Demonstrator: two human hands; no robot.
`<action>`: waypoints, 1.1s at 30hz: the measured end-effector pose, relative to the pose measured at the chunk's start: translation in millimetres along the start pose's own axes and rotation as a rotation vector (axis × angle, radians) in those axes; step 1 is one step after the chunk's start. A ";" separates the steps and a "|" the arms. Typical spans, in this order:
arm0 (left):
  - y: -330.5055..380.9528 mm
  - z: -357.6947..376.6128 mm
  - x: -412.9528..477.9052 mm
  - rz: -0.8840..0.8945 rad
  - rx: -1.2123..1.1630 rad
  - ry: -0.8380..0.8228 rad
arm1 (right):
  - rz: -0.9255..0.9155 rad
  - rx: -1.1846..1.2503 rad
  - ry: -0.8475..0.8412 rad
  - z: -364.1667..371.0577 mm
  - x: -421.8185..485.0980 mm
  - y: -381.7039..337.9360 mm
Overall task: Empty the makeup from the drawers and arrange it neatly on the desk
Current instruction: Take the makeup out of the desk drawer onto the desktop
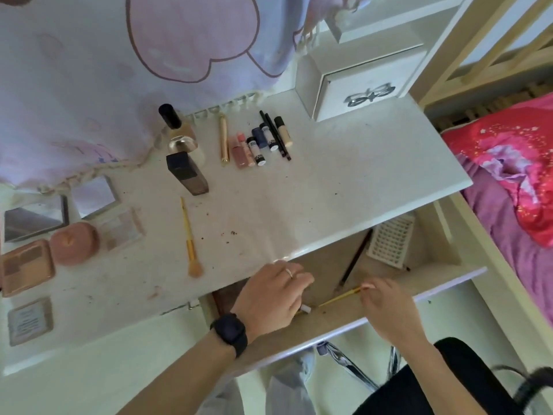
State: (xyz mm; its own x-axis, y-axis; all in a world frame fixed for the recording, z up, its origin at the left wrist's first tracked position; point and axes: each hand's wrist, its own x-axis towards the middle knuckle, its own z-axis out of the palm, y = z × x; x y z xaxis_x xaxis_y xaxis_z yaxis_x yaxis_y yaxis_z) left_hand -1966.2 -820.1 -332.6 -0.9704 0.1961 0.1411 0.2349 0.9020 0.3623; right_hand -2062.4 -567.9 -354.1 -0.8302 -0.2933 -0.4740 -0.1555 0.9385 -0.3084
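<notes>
In the open drawer (449,283), near its front edge, the right hand (386,307) pinches the far end of a thin yellow brush (339,298). The brush's long axis slants from that end toward the drawer's front left corner. The left hand (272,298) curls over a small white tube (305,309); I cannot tell whether it grips the tube.

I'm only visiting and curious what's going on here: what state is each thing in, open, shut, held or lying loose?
Big drawer, pulled open.
Bow-handled drawer, closed.
Left hand, inside the big drawer, fingers curled; grip unclear.
Right hand, pinching the thin yellow brush.
Fluffy brush, lying loose on the desk.
Eyeshadow palette, open, mirror lid up.
Round pink compact, closed.
</notes>
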 end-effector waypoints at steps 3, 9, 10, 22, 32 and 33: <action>29.3 35.0 -14.5 0.000 -0.047 -0.261 | -0.043 -0.301 -0.127 5.1 11.2 9.0; 25.6 76.6 -7.1 -0.325 0.115 -0.663 | -0.089 -0.377 -0.501 12.2 50.0 -15.8; 24.3 80.6 -6.8 -0.340 0.128 -0.688 | -0.083 -0.410 -0.539 15.9 54.6 -17.9; 1.6 83.8 -13.4 -0.701 -0.244 -0.828 | -0.076 -0.435 -0.577 28.7 59.0 -26.1; -2.8 92.9 -12.0 -0.829 -0.397 -0.899 | -0.135 -0.223 -0.451 24.4 47.2 -35.4; -4.2 92.5 -12.4 -0.820 -0.378 -0.891 | -0.136 -0.176 -0.430 23.1 43.9 -38.7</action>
State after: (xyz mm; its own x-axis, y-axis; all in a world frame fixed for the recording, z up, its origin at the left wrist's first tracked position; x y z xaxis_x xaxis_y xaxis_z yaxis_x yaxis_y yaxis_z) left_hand -1960.3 -790.7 -421.0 -0.5048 -0.0435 -0.8621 -0.5924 0.7439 0.3093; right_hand -2080.5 -621.4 -382.1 -0.5053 -0.4298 -0.7483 -0.3662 0.8920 -0.2651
